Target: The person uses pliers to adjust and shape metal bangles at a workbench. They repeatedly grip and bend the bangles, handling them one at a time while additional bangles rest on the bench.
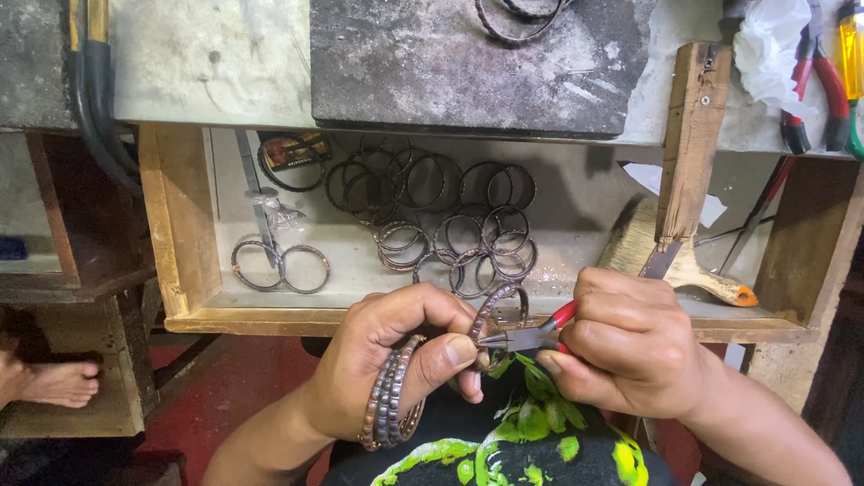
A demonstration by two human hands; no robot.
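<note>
Above the drawer's front edge [270, 321], fingers [450, 353] pinch a bangle [490, 315], pliers [526, 337] seemingly gripping.

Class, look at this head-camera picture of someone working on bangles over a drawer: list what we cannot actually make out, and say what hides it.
- Pliers tips, head view: whether they grip the bangle is hidden by the left hand thumb.
- Pliers handles: mostly covered by the right hand.
- Rings on the dark slab: cut off by the top edge.
- Red-handled tool: head hidden by white cloth.
- Small card in the drawer: too small to read.
</note>
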